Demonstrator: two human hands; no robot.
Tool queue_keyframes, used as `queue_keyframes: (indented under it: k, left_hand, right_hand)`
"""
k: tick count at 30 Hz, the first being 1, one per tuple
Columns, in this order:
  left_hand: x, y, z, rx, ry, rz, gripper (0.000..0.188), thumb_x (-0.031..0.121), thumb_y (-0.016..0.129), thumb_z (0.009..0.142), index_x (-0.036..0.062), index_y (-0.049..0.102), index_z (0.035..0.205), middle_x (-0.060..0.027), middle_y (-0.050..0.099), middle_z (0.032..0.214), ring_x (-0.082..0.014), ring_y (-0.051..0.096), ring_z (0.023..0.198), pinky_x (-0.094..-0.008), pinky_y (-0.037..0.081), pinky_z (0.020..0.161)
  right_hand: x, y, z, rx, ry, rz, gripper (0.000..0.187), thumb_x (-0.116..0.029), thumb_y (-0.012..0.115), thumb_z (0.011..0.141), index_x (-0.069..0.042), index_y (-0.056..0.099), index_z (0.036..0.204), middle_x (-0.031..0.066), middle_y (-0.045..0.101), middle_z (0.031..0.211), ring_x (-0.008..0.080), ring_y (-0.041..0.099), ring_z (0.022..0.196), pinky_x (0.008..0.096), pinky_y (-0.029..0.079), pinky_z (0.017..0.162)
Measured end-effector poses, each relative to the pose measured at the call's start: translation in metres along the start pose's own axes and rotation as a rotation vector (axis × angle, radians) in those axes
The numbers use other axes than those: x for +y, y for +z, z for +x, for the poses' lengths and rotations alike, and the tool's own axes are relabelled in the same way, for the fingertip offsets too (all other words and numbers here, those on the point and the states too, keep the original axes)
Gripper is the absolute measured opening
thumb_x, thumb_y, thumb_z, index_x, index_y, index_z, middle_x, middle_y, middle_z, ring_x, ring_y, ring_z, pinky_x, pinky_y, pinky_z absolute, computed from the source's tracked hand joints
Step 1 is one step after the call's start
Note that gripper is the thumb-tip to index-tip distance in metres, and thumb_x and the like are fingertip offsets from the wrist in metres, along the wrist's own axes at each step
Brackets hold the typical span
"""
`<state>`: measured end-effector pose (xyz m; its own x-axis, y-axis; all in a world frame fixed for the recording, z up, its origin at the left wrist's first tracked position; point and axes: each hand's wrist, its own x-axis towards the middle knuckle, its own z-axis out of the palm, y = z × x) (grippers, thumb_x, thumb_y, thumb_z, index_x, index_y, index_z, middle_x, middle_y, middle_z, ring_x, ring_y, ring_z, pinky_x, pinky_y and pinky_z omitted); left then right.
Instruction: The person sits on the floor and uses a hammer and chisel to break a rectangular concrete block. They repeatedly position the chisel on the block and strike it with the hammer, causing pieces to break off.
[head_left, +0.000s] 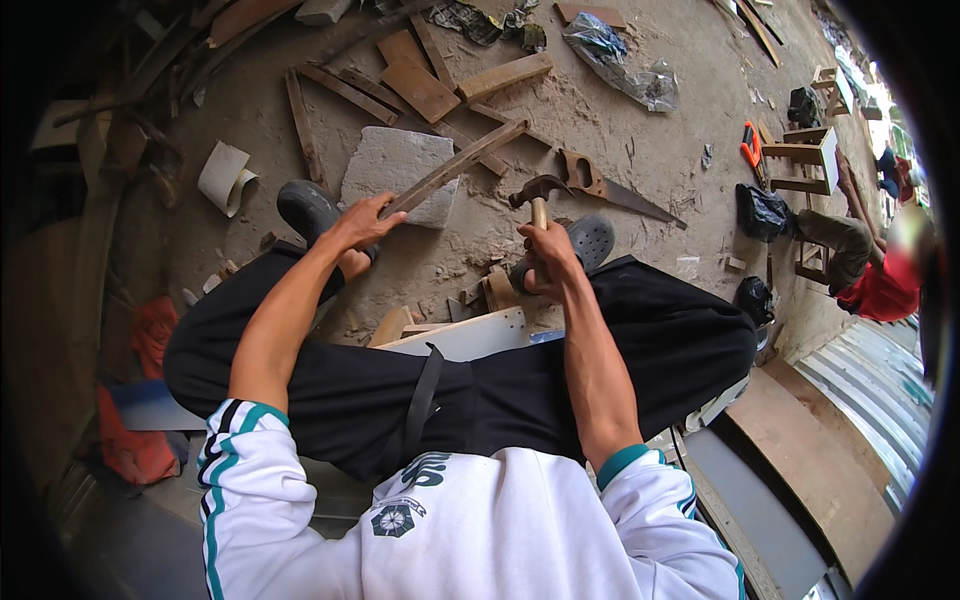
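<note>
While my left hand (pixel 362 224) closes round a wooden stick (pixel 462 164), my right hand (pixel 548 254) grips a hammer (pixel 539 210).
I see the stick cross the right edge of the stone block (pixel 385 163); hammer near the saw (pixel 620 196).

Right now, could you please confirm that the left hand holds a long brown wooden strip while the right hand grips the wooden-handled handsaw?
Not quite: the head view shows the right hand gripping a dark-headed, wooden-handled hammer; the wooden-handled metal handsaw lies on the brown dirt ground. The left hand does hold the long brown wooden strip.
</note>
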<state>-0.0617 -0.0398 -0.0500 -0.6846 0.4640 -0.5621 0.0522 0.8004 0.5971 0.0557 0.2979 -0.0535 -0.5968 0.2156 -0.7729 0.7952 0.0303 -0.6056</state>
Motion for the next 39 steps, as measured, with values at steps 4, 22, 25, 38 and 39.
queue_keyframes:
  k: [4, 22, 25, 38, 39]
  left_hand:
    - [0.013, 0.033, 0.002, -0.099, -0.125, -0.361, 0.057, 0.049, 0.055, 0.095, 0.0095, 0.048, 0.135, -0.0102, 0.065, 0.086, -0.0210, 0.063, 0.066, -0.0364, 0.050, 0.062]
    - [0.107, -0.021, -0.022, 0.103, 0.397, -0.040, 0.032, 0.037, 0.056, 0.095, 0.0112, 0.057, 0.115, -0.0184, 0.062, 0.073, -0.0313, 0.062, 0.066, -0.0396, 0.046, 0.063]
    - [0.111, -0.028, -0.028, 0.115, 0.429, 0.010, 0.031, 0.035, 0.057, 0.095, 0.0114, 0.056, 0.115, -0.0189, 0.061, 0.070, -0.0340, 0.062, 0.063, -0.0404, 0.045, 0.060]
    - [0.118, -0.039, -0.039, 0.160, 0.393, -0.003, 0.030, 0.033, 0.057, 0.096, 0.0103, 0.057, 0.117, -0.0181, 0.060, 0.069, -0.0325, 0.060, 0.061, -0.0398, 0.045, 0.060]
    - [0.119, -0.040, -0.040, 0.175, 0.382, -0.008, 0.031, 0.033, 0.057, 0.096, 0.0101, 0.057, 0.117, -0.0181, 0.060, 0.069, -0.0325, 0.060, 0.061, -0.0397, 0.045, 0.060]
  right_hand:
    - [-0.044, -0.030, -0.034, -0.258, 0.013, -0.391, 0.029, -0.024, 0.071, 0.086, -0.001, 0.057, 0.097, 0.0045, 0.056, 0.067, 0.0138, 0.055, 0.051, 0.0303, 0.046, 0.046]
    - [-0.170, -0.069, -0.135, -0.762, -0.159, -0.863, 0.062, -0.025, 0.071, 0.085, -0.013, 0.049, 0.141, 0.0019, 0.061, 0.066, 0.0105, 0.056, 0.050, 0.0264, 0.044, 0.046]
    - [-0.171, -0.071, -0.132, -0.785, -0.199, -0.794, 0.066, -0.024, 0.071, 0.086, -0.010, 0.045, 0.144, 0.0015, 0.060, 0.063, 0.0098, 0.054, 0.044, 0.0251, 0.040, 0.043]
    - [-0.165, -0.068, -0.126, -0.643, -0.238, -0.699, 0.060, -0.027, 0.072, 0.085, -0.014, 0.052, 0.140, 0.0040, 0.061, 0.071, 0.0108, 0.057, 0.053, 0.0279, 0.045, 0.051]
    - [-0.165, -0.068, -0.128, -0.620, -0.247, -0.661, 0.060, -0.026, 0.072, 0.085, -0.014, 0.052, 0.140, 0.0042, 0.062, 0.072, 0.0110, 0.057, 0.054, 0.0282, 0.046, 0.052]
